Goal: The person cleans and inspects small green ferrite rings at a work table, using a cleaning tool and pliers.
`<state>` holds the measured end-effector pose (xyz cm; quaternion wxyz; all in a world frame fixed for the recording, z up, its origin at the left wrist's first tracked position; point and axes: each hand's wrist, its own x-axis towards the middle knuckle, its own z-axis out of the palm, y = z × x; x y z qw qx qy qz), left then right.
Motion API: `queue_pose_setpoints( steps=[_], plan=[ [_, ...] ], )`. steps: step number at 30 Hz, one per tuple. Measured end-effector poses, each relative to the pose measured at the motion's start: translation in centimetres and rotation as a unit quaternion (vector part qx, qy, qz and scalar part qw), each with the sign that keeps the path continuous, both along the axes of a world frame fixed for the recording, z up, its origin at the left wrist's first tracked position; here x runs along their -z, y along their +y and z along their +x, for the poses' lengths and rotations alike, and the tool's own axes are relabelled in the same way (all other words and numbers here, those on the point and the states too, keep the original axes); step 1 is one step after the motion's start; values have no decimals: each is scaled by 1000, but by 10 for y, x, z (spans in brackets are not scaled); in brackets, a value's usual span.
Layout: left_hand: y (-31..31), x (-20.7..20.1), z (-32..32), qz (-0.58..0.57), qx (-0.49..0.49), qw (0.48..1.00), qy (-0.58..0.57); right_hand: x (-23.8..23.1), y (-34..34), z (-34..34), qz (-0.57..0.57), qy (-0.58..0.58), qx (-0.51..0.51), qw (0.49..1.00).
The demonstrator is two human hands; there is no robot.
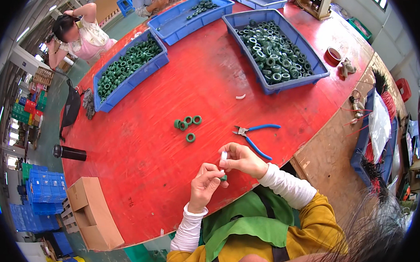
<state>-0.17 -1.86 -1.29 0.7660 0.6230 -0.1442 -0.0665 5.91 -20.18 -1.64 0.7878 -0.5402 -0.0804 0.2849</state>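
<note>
Close together over the near edge of the red table, my two hands are both closed in a pinch. Between the left hand's (204, 186) fingers is a green ring (224, 178), partly hidden by the fingertips. My right hand (245, 160) pinches a small white roll-like piece (224, 156), perhaps tape, just above the ring. A bit of white shows between the two hands. Diagonal cutters (250, 135) with blue handles lie beyond my right hand, jaws apart. Several loose green rings (190, 138) sit on the table beyond my left hand.
Blue trays of green rings stand at the far right (296, 82) and far left (132, 83), with more behind. A cardboard box (94, 215) and a black bottle (70, 152) are on the left. Wire bundles fill a blue bin (360, 148) at right. A person (88, 40) sits across the table.
</note>
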Motion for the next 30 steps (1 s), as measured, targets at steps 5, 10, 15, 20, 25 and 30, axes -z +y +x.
queue_pose_setpoints(
  steps=[5,10,15,20,25,30],
  plan=[
    [3,2,0,-102,18,993,52,5,5,-4,20,86,15,996],
    [11,-1,1,-180,33,979,91,-19,-8,-5,-160,-348,22,924],
    [11,-2,2,-184,41,976,106,-32,0,-2,-249,-477,-11,843],
    [13,-6,1,-199,37,973,110,-29,-2,4,-207,-513,-51,831],
    [15,-6,-1,-176,35,976,123,-36,-11,11,-172,-522,-72,832],
    [15,-5,-2,-180,54,972,139,-33,-21,16,-128,-434,-134,882]
  ],
)
